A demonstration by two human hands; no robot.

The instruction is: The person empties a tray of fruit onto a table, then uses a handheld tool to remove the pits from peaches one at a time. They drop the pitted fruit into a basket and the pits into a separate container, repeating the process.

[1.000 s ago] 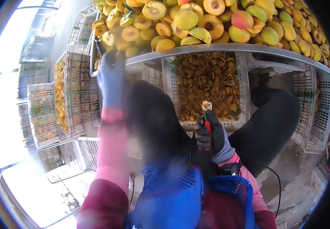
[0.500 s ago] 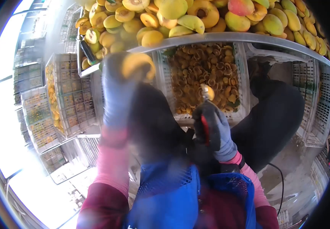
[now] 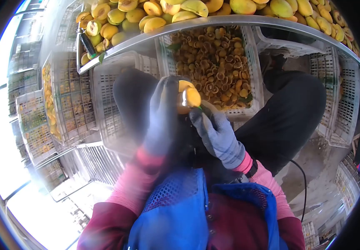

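My left hand point(image 3: 163, 104), in a grey glove with dark fingers, holds a halved yellow fruit point(image 3: 185, 86) above my lap. Close on its right, my right hand point(image 3: 213, 129) is wrapped round a pitting tool, whose handle is mostly hidden by the fingers. The tool's shiny metal loop point(image 3: 184, 98) is at the fruit, beside a yellow-orange piece point(image 3: 193, 97). Beyond both hands, a white crate point(image 3: 255, 75) holds many brown-orange pits and scraps point(image 3: 217, 62).
A metal-edged table point(image 3: 180, 27) heaped with yellow fruit point(image 3: 155, 24) crosses the top. A dark-handled tool point(image 3: 87, 45) lies at its left corner. Mesh crates of fruit point(image 3: 73, 96) stand left, more crates point(image 3: 342, 100) right. A black cable point(image 3: 304, 183) hangs at lower right.
My left hand has come from the table edge to the middle with a fruit half. My right hand has moved up and left to meet it. The view has shifted, lowering less of the table into sight.
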